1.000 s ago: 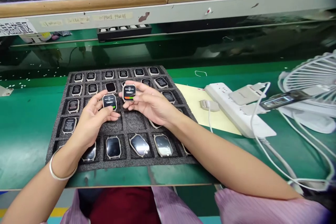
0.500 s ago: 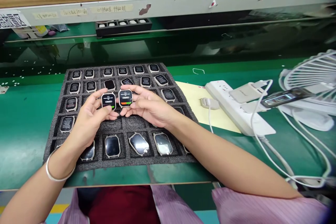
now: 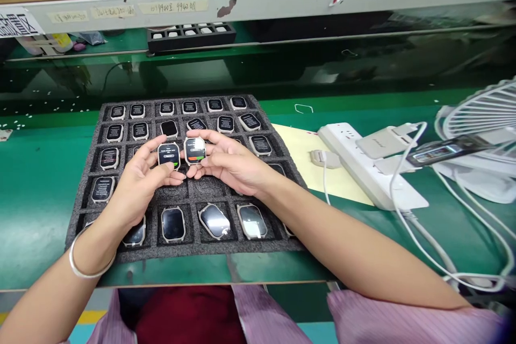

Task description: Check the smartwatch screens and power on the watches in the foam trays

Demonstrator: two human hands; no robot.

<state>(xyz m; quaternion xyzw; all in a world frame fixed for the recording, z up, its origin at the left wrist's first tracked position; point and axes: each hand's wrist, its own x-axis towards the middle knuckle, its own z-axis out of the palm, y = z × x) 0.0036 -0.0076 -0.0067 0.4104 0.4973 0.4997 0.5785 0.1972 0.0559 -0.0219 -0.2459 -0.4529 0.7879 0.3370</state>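
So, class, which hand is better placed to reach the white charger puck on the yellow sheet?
Right hand, probably, though it holds a watch: the charger puck lies on its side of the foam tray; the left hand would have to cross over.

On my feed both arms show bare from the hands up past the elbows. The left hand [image 3: 139,183] and the right hand [image 3: 231,164] are uncovered too. A thin silver-coloured bangle [image 3: 86,273] rings the left wrist: plain, smooth, with a soft shine along its edge. At the bottom of the view I see the clothing: a pale pink-lilac garment [image 3: 403,322] with fine pinstripes, loose and softly creased, showing at both sides. Between its two parts sits a dark red cloth [image 3: 189,314], plain as far as I can make out.
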